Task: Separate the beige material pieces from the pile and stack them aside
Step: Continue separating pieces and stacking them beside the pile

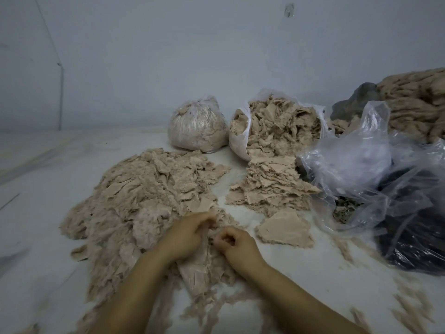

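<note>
A tied bag (197, 126) is sitting near the floor's (48, 179) far edge by the wall (168, 56). Crumpled clear plastic (361, 165) is lying at the right edge, over a dark bag (414, 237).

White floor (43, 189) bears beige pile (144, 201), stack (269, 189), bags (197, 126).

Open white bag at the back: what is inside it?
The open white bag is heaped past its rim with ragged beige material pieces, which spill forward toward the stack in front. Anything deeper in the bag is covered.
</note>
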